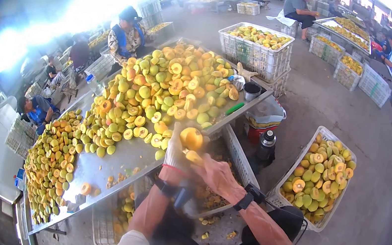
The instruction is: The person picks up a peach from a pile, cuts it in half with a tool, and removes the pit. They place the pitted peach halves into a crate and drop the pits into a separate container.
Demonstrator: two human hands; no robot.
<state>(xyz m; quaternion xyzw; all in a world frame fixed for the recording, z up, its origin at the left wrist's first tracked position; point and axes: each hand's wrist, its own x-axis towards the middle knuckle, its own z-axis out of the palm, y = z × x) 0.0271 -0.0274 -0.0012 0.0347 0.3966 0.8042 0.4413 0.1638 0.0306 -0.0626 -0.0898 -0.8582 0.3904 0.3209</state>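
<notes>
Left hand (175, 152), gloved, fingers curled around fruit (191, 138) over table (121, 163) edge, beside pile (160, 90). Right hand (217, 174) pinches yellow item (193, 157) just below fruit, too blurred to identify. Flask (266, 146) beside crate (243, 155).

A black thermos (266, 146) stood on the floor (380, 163), near a red and white bag (264, 116), and a dark cup (251, 91) was just beyond this bag. One person (126, 37) with a blue vest was at the far left, and another person (299, 9) in a grey shirt sat farther away. Near this second person, a white crate (375, 86) was lying tilted on its side.
</notes>
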